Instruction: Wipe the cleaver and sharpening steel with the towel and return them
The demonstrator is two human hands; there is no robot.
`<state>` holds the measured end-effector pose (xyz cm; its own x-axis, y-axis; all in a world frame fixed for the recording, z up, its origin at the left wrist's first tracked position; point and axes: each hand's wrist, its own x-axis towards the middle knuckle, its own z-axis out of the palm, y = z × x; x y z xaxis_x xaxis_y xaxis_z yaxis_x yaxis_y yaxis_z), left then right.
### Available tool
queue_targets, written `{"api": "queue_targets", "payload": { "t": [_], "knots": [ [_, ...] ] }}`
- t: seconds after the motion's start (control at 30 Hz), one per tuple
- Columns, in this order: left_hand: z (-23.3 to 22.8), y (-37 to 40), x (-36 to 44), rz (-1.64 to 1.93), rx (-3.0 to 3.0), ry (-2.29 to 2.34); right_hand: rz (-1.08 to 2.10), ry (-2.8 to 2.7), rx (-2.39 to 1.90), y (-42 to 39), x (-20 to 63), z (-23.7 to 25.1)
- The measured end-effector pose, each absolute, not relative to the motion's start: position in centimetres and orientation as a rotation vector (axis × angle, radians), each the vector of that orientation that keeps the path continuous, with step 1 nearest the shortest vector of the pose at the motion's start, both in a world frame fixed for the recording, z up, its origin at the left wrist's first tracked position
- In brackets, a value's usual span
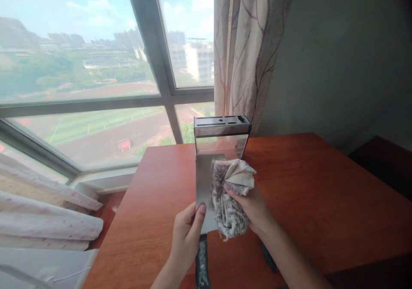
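My left hand point(188, 233) grips the spine side of a cleaver, its thumb lying on the broad grey blade point(203, 182). The blade stands up in front of me, and its dark, mottled handle point(202, 263) points down toward me. Bunched in my right hand point(254, 207) is a shaggy grey and white cleaning cloth point(230, 212), which lies against the right part of the blade and hides it. My right fingers are mostly behind the cloth; the thumb shows on its front.
A knife holder point(222, 128) with a slotted top and see-through sides stands behind the blade on the reddish-brown wooden table point(154, 194). A dark object point(268, 257) shows partly under my right forearm. Windows and curtains point(244, 44) lie beyond the table.
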<state>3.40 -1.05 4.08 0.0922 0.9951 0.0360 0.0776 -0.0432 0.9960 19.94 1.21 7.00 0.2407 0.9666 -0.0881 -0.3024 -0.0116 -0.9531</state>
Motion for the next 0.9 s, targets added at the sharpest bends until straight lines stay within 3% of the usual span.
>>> {"api": "queue_targets", "payload": {
  "t": [0.33,0.7,0.9],
  "knots": [
    [4.9,0.0,3.0,1.11,1.236,1.128,1.308,-0.876,-1.159,0.1,20.3,6.6],
    [5.8,-1.8,1.9,0.769,1.567,0.946,1.18,-0.771,-1.138,3.1,24.1,7.7],
    [5.6,-2.0,1.7,0.904,1.685,1.069,0.962,-0.706,-1.117,3.8,25.2,9.5]
  ]
}}
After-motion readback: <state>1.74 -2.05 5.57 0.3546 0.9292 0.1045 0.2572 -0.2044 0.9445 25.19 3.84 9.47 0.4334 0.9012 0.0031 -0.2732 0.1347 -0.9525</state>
